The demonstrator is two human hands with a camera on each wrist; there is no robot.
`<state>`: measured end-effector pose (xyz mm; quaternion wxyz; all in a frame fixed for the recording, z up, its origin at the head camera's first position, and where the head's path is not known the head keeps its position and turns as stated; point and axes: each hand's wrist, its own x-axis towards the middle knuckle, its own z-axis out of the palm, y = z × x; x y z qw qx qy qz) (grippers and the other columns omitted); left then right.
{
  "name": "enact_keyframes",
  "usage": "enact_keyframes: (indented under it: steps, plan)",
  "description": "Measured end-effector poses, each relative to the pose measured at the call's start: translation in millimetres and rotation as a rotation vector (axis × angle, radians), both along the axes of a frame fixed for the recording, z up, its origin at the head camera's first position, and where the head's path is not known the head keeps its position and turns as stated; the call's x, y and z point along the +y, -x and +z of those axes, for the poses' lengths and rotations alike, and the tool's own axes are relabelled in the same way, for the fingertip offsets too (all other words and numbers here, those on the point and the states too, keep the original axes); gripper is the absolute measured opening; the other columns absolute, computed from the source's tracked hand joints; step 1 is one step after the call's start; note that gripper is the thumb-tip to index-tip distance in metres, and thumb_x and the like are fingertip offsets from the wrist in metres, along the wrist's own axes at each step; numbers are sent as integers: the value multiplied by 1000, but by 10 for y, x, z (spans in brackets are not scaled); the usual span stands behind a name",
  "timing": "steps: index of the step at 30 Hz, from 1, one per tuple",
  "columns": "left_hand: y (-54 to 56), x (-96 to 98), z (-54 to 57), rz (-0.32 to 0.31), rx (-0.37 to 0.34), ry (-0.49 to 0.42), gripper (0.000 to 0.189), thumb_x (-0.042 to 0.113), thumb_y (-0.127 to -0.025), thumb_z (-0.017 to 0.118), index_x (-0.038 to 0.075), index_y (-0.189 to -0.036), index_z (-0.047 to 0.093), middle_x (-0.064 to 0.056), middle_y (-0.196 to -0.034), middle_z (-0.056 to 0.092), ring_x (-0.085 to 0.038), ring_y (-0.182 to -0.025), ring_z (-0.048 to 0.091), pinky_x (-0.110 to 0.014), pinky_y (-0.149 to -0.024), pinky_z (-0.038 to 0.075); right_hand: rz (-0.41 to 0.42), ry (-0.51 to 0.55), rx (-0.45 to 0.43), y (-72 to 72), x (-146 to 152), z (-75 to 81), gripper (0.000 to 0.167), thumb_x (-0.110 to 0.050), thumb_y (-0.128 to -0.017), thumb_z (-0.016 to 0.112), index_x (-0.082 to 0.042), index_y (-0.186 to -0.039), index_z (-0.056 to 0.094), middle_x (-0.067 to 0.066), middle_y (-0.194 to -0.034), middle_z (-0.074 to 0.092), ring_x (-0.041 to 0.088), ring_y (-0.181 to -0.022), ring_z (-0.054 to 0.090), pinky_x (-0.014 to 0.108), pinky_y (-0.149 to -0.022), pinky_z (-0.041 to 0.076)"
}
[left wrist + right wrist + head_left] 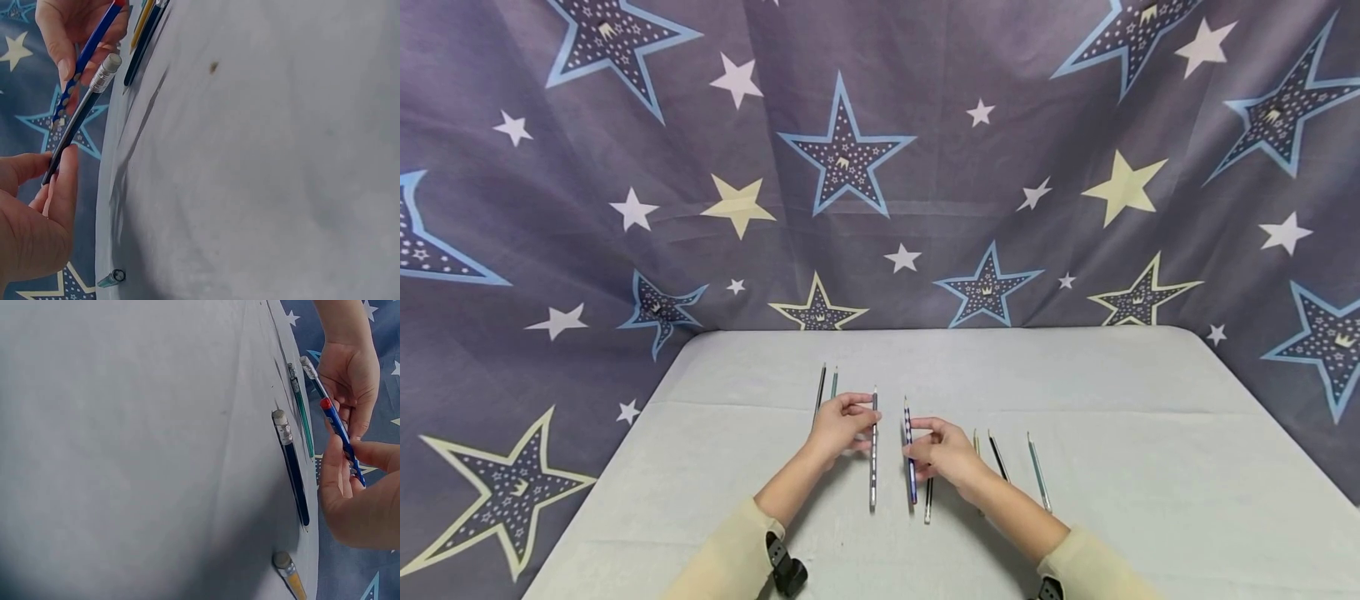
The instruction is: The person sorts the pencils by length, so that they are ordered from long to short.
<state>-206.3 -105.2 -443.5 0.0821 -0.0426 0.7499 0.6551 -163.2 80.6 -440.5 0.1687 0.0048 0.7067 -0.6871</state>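
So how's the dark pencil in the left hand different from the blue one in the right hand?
The dark pencil has a pale eraser in a silver band; the blue pencil has a red end. In the head view, the dark pencil points almost straight ahead; the blue pencil slants a little. Both are thin and held with their tips at the far end.

No readable words or numbers, pale mark (332, 417) on the blue pencil (339, 429), just beside its red end (325, 403), too small to read
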Motion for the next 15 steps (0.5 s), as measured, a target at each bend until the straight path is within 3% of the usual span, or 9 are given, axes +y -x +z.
enact_keyframes:
  steps: [15]
  plan:
    - [44, -80, 41, 23, 6, 11, 37, 7, -82, 68, 0, -117, 59, -6, -88, 62, -12, -65, 61, -31, -58, 60, 16, 7, 12, -10, -34, -29, 52, -2, -81, 64, 4, -129, 46, 5, -85, 59, 11, -63, 57, 26, -60, 57]
